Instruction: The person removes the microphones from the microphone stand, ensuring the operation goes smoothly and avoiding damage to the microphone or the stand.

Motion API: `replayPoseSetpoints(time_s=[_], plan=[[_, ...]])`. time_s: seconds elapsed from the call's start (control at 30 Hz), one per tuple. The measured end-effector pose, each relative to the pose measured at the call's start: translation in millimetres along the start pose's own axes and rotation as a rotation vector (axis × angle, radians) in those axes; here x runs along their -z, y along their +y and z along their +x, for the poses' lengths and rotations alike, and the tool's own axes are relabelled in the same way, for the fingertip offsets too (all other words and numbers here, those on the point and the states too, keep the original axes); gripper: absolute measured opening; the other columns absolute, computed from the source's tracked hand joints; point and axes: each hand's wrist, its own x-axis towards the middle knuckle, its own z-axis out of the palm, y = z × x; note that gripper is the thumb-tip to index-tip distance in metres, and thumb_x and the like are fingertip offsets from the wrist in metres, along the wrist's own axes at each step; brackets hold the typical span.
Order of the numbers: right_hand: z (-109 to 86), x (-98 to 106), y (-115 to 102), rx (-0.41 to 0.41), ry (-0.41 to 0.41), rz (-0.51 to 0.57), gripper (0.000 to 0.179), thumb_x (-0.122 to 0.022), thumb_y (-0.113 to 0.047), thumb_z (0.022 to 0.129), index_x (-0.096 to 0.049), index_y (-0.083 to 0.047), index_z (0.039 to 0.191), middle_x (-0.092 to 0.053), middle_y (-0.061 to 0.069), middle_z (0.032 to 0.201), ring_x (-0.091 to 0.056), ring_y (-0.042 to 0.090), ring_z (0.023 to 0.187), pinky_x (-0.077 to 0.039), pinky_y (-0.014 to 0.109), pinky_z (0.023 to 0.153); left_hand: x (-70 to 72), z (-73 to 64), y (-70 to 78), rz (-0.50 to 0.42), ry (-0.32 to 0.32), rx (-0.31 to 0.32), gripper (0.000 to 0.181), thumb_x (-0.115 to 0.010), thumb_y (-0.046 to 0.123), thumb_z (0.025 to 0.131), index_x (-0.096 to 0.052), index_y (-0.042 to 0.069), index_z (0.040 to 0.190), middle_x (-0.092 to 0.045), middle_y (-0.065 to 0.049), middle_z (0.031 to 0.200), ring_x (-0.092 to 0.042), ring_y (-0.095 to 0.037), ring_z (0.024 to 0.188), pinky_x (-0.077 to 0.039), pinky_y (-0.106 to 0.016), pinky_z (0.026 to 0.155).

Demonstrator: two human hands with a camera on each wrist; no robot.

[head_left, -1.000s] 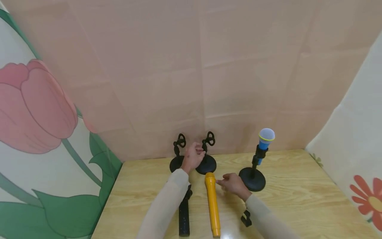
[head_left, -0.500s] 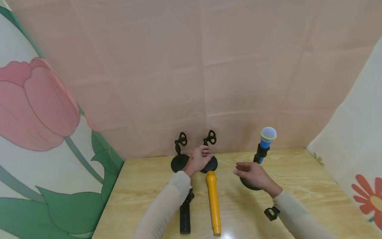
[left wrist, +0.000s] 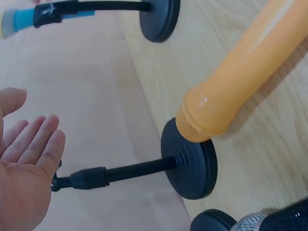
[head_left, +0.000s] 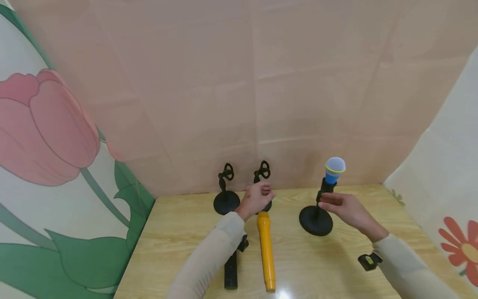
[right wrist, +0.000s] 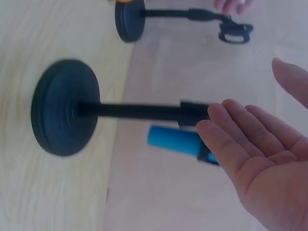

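Observation:
A blue microphone point(head_left: 333, 168) with a white head and yellow ring sits in the clip of the right black stand point(head_left: 315, 221). Close by that stand's upper stem is my right hand point(head_left: 347, 209), its fingers straight and overlapping the stem in the head view. The right wrist view shows its palm facing up with nothing in it. My left hand point(head_left: 255, 199) hovers in front of the middle stand point(left wrist: 188, 159), fingers loosely bent and holding nothing. Below it on the table lies a yellow microphone point(head_left: 266, 251), head toward that stand. Partly under my left sleeve lies a black microphone point(head_left: 230, 272).
Another black stand point(head_left: 226, 202) with a ring-shaped clip stands at the back left of the wooden table point(head_left: 179, 249). Behind the table hangs a pinkish-beige cloth point(head_left: 186, 83). Flower-patterned cloths point(head_left: 45, 137) flank both sides.
My right hand has moved from beside the yellow microphone rightward and up to the blue microphone's stand. My left hand has shifted slightly right. The microphones and stands have stayed in place.

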Motion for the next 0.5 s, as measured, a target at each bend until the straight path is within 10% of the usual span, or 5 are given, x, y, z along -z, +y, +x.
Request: replayPoseSetpoints(time_s=[0.5], plan=[[9.4,38,17,-0.034,0.071,-0.074,0.068,-0.055,-0.04,0.103,-0.043,0.015,0.141,-0.05,0.036,0.137,-0.05,0.054,0.121,-0.048,0.062,0.091,-29.7,9.8,27.5,-0.034,-0.027,0.013,0.027,-0.073,0.019,0.094,-0.07,0.006,0.117,-0.071,-0.005,0.114,-0.066,-0.012,0.101,-0.052,-0.019,0.085]])
